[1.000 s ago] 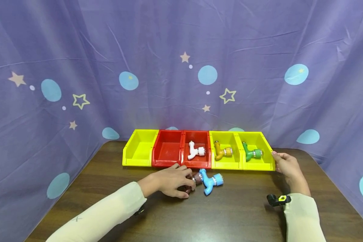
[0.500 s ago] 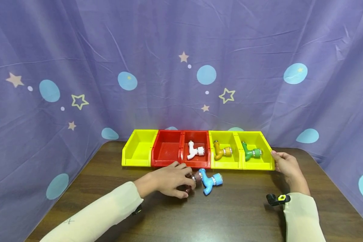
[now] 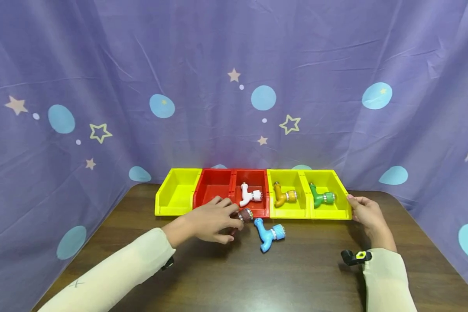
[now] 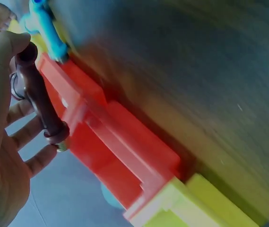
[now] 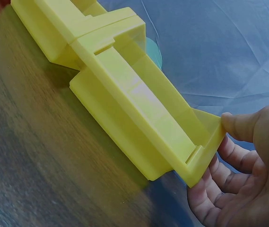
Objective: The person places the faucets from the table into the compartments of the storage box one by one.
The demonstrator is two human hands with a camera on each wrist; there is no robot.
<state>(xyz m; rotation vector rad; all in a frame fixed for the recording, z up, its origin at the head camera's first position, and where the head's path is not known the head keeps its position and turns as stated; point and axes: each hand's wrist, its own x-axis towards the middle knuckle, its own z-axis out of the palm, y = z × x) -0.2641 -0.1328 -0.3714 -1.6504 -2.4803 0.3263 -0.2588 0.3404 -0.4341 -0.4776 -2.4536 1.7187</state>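
In the head view, my left hand [image 3: 212, 220] holds a dark brown tap [image 3: 245, 215] in front of the red bins. The left wrist view shows the brown tap's body [image 4: 37, 92] between thumb and fingers, raised over the table. A light blue tap [image 3: 268, 235] lies on the table just right of it. My right hand [image 3: 370, 215] grips the right side of the end yellow bin [image 3: 333, 215]; in the right wrist view its thumb rests on the rim and its fingers curl below. That bin contains a green tap [image 3: 320, 198].
A white tap [image 3: 250, 195] lies in the right-hand red bin [image 3: 253, 214], and a mustard tap [image 3: 284, 196] in the yellow bin [image 3: 290, 215] beside it. Left of these stand another red bin [image 3: 218, 188] and a yellow bin [image 3: 171, 211]. A purple curtain [image 3: 203, 130] hangs behind.
My left hand has lifted the brown tap from beside the blue one and moved it left and toward the red bins. The right hand keeps its grip on the end bin.
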